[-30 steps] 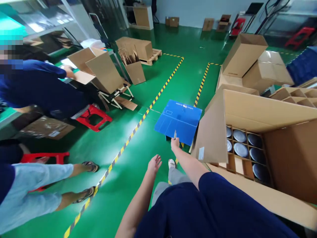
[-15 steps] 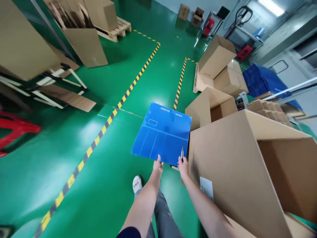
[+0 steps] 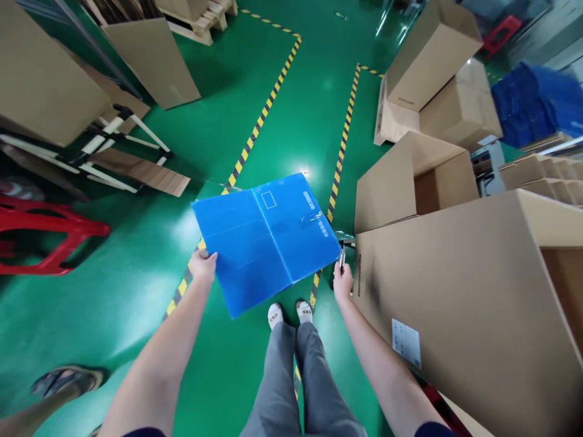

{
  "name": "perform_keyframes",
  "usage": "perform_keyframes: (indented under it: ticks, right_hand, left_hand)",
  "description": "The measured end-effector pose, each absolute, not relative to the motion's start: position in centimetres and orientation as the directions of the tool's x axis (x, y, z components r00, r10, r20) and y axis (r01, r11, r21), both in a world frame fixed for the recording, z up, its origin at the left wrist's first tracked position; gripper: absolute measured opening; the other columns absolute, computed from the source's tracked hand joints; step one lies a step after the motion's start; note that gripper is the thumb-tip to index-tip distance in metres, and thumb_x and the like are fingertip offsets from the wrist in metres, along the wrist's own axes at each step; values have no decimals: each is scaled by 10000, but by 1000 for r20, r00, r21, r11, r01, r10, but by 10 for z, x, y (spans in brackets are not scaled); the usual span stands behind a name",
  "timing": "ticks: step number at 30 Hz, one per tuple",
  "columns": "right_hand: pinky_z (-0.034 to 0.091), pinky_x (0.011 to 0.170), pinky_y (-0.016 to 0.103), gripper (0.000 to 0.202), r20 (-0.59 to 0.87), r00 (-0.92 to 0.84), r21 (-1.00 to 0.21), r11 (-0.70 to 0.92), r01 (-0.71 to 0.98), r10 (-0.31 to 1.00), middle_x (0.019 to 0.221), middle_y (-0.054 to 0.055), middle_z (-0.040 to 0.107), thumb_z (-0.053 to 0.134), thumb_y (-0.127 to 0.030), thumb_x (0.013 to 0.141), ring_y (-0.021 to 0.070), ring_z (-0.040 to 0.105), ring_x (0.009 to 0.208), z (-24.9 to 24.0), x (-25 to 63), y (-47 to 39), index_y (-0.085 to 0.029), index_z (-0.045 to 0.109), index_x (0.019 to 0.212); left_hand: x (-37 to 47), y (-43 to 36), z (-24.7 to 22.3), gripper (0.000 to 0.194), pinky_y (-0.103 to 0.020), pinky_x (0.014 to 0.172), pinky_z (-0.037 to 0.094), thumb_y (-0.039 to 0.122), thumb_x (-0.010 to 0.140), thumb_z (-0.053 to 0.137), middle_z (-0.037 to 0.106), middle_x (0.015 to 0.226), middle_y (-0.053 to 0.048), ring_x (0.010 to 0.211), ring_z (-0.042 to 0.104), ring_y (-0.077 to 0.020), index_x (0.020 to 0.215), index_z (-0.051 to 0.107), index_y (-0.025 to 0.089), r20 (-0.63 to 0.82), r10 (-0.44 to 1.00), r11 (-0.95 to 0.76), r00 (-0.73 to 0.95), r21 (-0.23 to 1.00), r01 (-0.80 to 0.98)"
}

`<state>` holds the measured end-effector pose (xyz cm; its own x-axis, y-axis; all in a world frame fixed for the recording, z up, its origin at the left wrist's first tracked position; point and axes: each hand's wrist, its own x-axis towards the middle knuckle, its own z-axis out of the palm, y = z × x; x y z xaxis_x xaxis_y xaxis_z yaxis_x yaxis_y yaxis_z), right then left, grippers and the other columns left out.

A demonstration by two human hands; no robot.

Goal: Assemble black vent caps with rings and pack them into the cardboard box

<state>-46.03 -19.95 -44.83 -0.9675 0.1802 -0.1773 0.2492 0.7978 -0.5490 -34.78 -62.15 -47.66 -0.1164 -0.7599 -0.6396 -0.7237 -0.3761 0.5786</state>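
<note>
A flat blue corrugated plastic sheet point(image 3: 248, 243), creased across its middle and printed with white marks, hangs tilted above the floor in front of me. My left hand point(image 3: 203, 267) is closed on its left edge, thumb on top. My right hand point(image 3: 343, 280) is closed round a utility knife point(image 3: 343, 258) that points away from me, close by the sheet's right corner. Whether the right fingers also touch the sheet I cannot tell.
Large open cardboard boxes point(image 3: 437, 267) stand close on my right. Stacked blue sheets point(image 3: 537, 100) lie beyond them. At left are a red plastic stool point(image 3: 68, 233) and a white-tube rack point(image 3: 102, 145). Another person's foot point(image 3: 68, 379) shows at lower left. Yellow-black tape point(image 3: 259, 121) marks the green floor.
The blue sheet has turned and its printed end now points right. My left hand has moved left to another edge. My right hand still holds the knife. A person's foot has appeared at lower left.
</note>
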Motion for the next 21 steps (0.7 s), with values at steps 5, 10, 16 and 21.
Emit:
perform_keyframes:
  ticks: [5,10,16,21]
  right_hand:
    - [413,664,261,431,-263,-937,-571,745,345,231,827,64,609,404,-580,919,168,562,727,-468,-503,-220,-162,503,887]
    - [446,605,199,387,-513,-856,-634,643,431,68,924,56,651,497,-472,955,110,600,685,-481,-520,-228,-128,611,1090]
    - [465,747,259,451,-551,-835,-505,796,333,0,934,86,654,377,-453,1056,157,601,808,-487,-524,-255,-110,664,1114]
    - [490,746,255,347,-532,-838,-476,861,178,-121,1137,138,622,394,-265,1045,156,640,850,-470,-516,-271,-73,622,1224]
  left_hand:
    - [-308,-574,-480,750,-380,1242,159,162,850,711,420,1513,-218,1460,327,-294,1517,413,-9,-381,-892,32,-241,481,-876]
    - [-310,-434,-488,761,-620,1191,187,476,940,624,166,1663,-147,1512,195,-377,1591,380,168,-401,-749,353,-527,432,-830]
    - [-348,-407,-507,828,-750,1128,23,684,983,408,-135,1679,-51,1544,-88,-399,1664,107,320,-573,-734,261,-364,257,-931]
    - [-340,-415,-512,797,-743,1134,75,660,1001,385,-113,1682,-61,1549,-49,-393,1662,103,314,-542,-759,310,-361,187,-932]
